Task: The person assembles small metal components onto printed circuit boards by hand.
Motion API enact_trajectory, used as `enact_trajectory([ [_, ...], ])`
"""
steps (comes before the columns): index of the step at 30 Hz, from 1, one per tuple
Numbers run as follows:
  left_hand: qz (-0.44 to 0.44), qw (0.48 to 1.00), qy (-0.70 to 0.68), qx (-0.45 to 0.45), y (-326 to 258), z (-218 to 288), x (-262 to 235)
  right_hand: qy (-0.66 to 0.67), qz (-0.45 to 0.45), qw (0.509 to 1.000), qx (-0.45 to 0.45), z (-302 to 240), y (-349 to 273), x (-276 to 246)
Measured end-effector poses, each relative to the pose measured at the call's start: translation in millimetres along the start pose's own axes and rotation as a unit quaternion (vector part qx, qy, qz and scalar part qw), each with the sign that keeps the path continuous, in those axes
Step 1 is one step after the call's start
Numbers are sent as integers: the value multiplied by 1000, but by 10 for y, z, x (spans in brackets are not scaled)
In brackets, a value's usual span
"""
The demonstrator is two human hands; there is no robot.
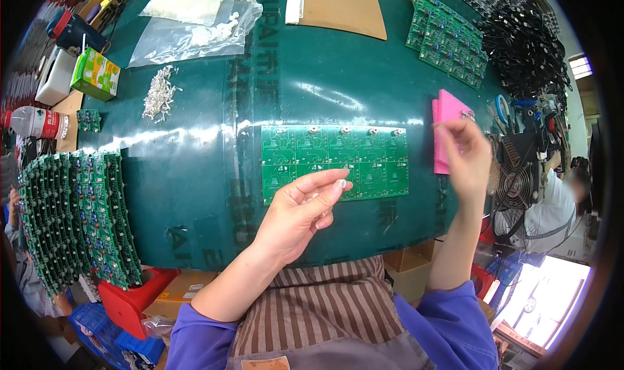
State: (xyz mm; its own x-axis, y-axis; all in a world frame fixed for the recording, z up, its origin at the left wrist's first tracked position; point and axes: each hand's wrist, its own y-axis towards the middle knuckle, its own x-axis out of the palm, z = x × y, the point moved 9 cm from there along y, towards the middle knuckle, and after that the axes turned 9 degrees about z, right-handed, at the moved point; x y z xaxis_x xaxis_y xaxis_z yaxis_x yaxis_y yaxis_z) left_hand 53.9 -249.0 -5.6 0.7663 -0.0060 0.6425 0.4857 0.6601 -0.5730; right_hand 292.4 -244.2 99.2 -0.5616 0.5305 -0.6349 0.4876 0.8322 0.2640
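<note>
A green circuit board panel (335,154) lies flat on the green table, with several small round metal parts along its far edge. My left hand (292,217) is closed above the panel's near edge. Between its thumb and index finger is a small white plastic part (342,183), and more white bits show among the curled fingers. To the right, my right hand (467,152) hovers over a pink foam block (441,165), its fingers drawn together. Small metal parts (468,114) sit on the foam by those fingertips. Whatever the right fingertips may hold is too small to make out.
Clear bags of white parts (195,35) and a pile of small pale pieces (160,96) lie at the far left. Populated boards stand in rows (78,220) at left and lie stacked (448,42) at far right. Black cables (526,51) and a fan (513,185) are rightward.
</note>
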Motion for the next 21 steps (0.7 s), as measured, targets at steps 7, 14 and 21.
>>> enact_trajectory([
  [7,-37,999,-31,-10,-50,-18,40,363,-180,912,67,-558,-816,778],
  [14,-14,1000,-4,4,-82,8,-22,379,-192,904,57,-585,-835,828],
  [21,-28,1000,3,-1,-114,42,-47,328,-180,927,-2,-674,-810,813],
])
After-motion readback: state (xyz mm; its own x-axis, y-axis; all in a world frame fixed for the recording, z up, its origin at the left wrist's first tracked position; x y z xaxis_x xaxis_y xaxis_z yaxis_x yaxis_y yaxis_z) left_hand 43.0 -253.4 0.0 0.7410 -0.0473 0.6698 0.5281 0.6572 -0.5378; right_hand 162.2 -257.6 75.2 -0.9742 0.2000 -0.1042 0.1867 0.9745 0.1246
